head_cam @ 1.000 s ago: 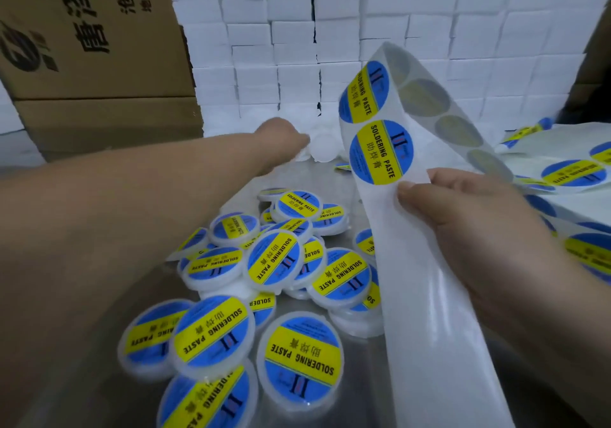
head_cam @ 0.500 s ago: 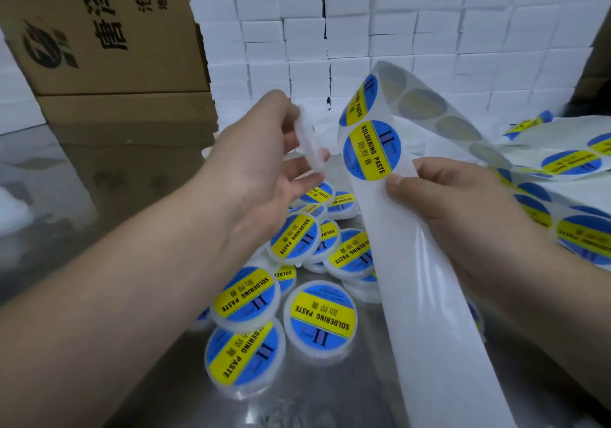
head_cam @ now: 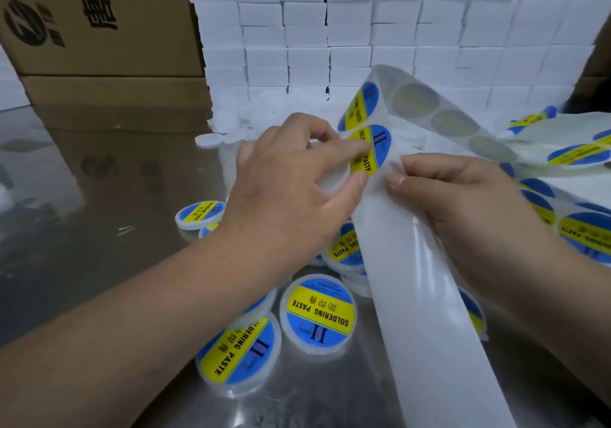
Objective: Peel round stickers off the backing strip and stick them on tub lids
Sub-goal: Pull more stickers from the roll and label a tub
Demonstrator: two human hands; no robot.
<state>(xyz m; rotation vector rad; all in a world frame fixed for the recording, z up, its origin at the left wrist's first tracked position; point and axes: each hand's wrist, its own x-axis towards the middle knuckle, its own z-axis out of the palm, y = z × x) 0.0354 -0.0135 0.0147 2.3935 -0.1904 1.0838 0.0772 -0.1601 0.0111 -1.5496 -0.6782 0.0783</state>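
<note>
Upper left, two cardboard boxes sit stacked, one on the other, on a shiny metal table. Next to them, a wall of small white boxes fills the whole back, too many to count. A scatter of unlabelled white tubs lies at its foot.

Around the lower middle there's a pile of labelled tubs. At least six show, but the left forearm crosses some and the hanging strip hides others, so no exact number.

Dead centre, the left hand has one bare tub tucked under its curled fingers. Its index finger and thumb pinch the left edge of one sticker at the strip's bend. A second sticker sits right above it.

The backing strip runs from bottom right up to the bend, then folds off to the right. Three or four grey circles show through its back there.

The right hand pinches the strip between thumb and index finger, just beside the sticker, other fingers curled behind. At the right edge, at least four more stickers lie on loose strip.

Half a second ago the left hand held the tub up edge-on, clear of the strip. It has since come across onto the sticker, and the right hand's grip hasn't changed.
</note>
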